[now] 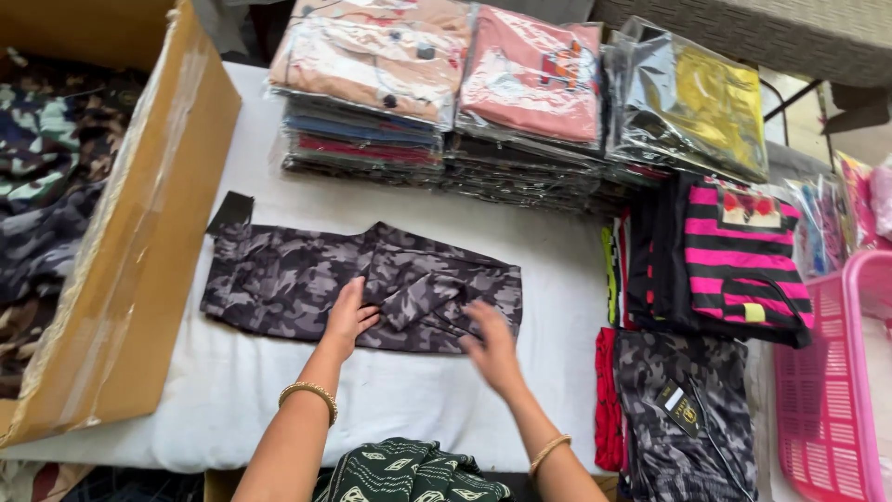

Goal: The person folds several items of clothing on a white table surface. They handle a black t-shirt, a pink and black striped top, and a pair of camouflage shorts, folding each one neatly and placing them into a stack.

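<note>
The grey camouflage garment (362, 286) lies flat on the white padded table (232, 381), spread sideways in front of the person, its soft cloth creased where one end is folded over toward the middle. A small black rectangular tag (230, 212) sticks out at its upper left corner.

Behind it stand three stacks of clear plastic packets, each a flat, glossy rectangle with a folded garment inside — the left stack (372, 93) topped by a beige one, the middle stack (531, 79) by a salmon-pink one, the right stack (692, 102) by a yellow one under crinkled, shiny film. To the right lies a black top with bright pink stripes (739, 256), and below it a second folded camouflage piece (688, 409) bearing a black diamond-shaped label with gold print. A pink plastic basket (827, 400) with slatted walls sits at the far right. On the left, an open brown cardboard box (149, 223), its wall taped, holds more camouflage cloth.

The left hand (348, 316) rests palm-down on the garment's lower middle, fingers extended and pressing the fabric — not gripping it. The right hand (491, 346) is blurred, at the garment's lower right edge near the folded part; its fingers look loosely spread, and whether they pinch the cloth I cannot tell. Each wrist carries a gold bangle.
</note>
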